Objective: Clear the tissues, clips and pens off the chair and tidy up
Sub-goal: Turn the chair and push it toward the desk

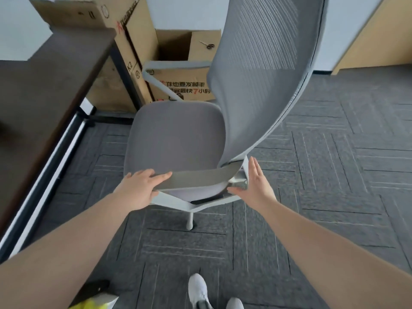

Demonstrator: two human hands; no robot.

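A grey office chair [176, 134] stands in the middle of the view, its mesh backrest [263, 70] rising to the right. The seat cushion is bare; no tissues, clips or pens show on it. My left hand [142, 188] grips the front end of the near armrest [200, 178], fingers over the top and thumb under it. My right hand [256, 184] rests flat and open against the armrest's rear bracket by the backrest base, fingers straight.
A dark desk [44, 90] with a black and white frame runs along the left. Cardboard boxes [178, 63] stand behind the chair, scissors [207, 44] lying on one. Grey carpet tiles cover the floor; my white shoes [198, 291] show at the bottom, a yellow object [93, 304] bottom left.
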